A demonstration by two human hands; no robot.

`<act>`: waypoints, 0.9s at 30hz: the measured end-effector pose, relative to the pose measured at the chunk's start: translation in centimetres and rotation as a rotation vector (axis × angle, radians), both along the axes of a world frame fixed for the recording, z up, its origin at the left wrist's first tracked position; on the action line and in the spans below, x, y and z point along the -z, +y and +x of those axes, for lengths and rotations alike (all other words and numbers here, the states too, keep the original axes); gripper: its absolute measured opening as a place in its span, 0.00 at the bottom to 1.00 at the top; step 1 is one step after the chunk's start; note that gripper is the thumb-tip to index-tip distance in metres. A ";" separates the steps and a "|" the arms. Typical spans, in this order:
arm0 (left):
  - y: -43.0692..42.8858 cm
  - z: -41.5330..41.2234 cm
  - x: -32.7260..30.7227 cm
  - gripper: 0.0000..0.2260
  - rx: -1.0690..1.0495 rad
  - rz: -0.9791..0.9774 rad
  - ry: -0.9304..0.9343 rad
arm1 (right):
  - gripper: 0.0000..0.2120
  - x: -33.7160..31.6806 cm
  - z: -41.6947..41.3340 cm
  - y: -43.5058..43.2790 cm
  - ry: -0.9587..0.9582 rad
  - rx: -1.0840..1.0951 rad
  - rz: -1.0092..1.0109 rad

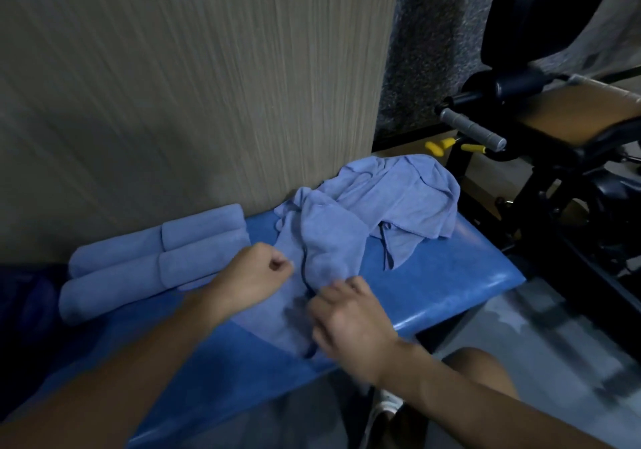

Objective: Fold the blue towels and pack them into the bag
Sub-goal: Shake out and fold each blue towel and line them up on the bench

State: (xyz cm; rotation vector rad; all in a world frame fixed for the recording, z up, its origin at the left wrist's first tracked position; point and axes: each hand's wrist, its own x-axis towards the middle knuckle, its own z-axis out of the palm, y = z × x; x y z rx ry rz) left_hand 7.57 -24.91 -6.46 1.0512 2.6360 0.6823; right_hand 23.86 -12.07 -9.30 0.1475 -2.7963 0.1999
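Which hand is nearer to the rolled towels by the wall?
Left. The left hand is just right of the rolled towels, close beside their ends. The right hand is farther right and lower in view, on the loose towel.

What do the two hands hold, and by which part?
One loose towel. The left hand pinches its left edge; the right hand seems to grip its near end, blurred.
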 end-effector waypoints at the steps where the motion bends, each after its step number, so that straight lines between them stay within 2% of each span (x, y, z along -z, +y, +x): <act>1: 1.0 -0.2 0.7 0.17 -0.060 0.046 -0.028 | 0.08 -0.3 -0.4 1.0 -0.006 0.102 -0.032; 4: 4.0 -0.9 3.0 0.18 -0.211 0.172 -0.156 | 0.12 -0.7 -1.8 4.8 -0.058 0.332 -0.134; 7: 6.4 -1.7 4.4 0.15 -0.371 0.248 -0.268 | 0.11 -0.8 -3.4 7.9 -0.115 0.417 -0.248; 9: 7.6 -2.1 4.8 0.14 -0.426 0.303 -0.341 | 0.15 -0.9 -4.6 9.2 -0.120 0.472 -0.312; 13: 8.5 -1.9 4.2 0.12 -0.428 0.367 -0.458 | 0.26 -1.6 -7.3 10.2 -0.198 0.493 -0.385; 18: 7.8 -1.0 1.6 0.07 -0.332 0.478 -0.594 | 0.29 -1.5 -9.9 10.3 -0.203 0.436 -0.487; 20: 7.0 -0.7 0.6 0.04 -0.291 0.534 -0.673 | 0.23 -1.9 -10.2 10.1 -0.227 0.392 -0.578; 22: 6.1 -0.4 -0.3 0.05 -0.260 0.574 -0.766 | 0.07 -2.5 -10.5 9.5 -0.170 0.329 -0.654; 24: 5.3 0.1 -1.3 0.08 -0.243 0.641 -0.848 | 0.09 -3.5 -10.2 8.5 -0.087 0.265 -0.734; 27: 3.9 0.9 -2.7 0.04 -0.262 0.738 -0.874 | 0.08 -5.4 -9.1 7.0 -0.003 0.231 -0.841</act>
